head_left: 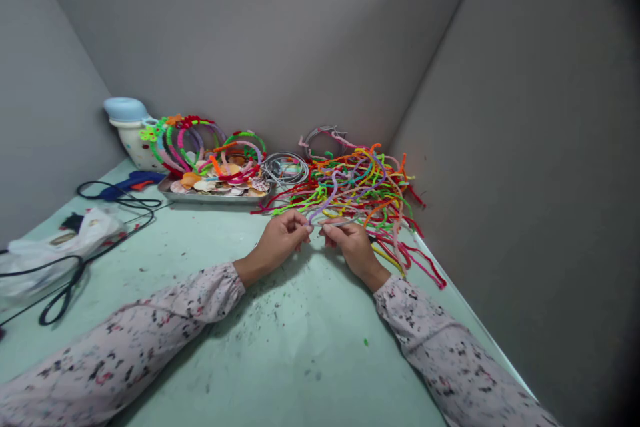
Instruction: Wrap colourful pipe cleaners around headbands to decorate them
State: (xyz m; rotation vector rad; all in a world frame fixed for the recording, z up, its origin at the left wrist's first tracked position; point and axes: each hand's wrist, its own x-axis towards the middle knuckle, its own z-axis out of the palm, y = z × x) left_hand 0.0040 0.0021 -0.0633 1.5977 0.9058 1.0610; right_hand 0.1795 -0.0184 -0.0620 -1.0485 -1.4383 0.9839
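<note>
With your hands as the clock's centre, your left hand (pixel 286 238) is pinching a lilac fuzzy stem (pixel 327 197) between thumb and fingers, the stem rising towards 1 o'clock. Your right hand (pixel 354 245) is pinching a thin grey strand (pixel 344 222), its fingertips facing the left ones, near but apart.

From 12 to 2 o'clock, a tangle of coloured fuzzy stems (pixel 370 180) is sprawling over the worktop (pixel 300 347), some ends trailing beside your right wrist. A grey-and-pink ring (pixel 325 141) is standing at 12, and a coil of grey wire (pixel 285 169) is sitting at 11.

At 10 o'clock, a metal tray (pixel 215 199) is holding shells (pixel 205 185) and fuzzy-wrapped hoops (pixel 183 147), with a blue-lidded cup (pixel 137 140) standing behind its left end. Between 9 and 10, a blue tool (pixel 127 185) is lying near looping black cable (pixel 145 222); a white plastic bag (pixel 65 247) is resting at 9.
</note>
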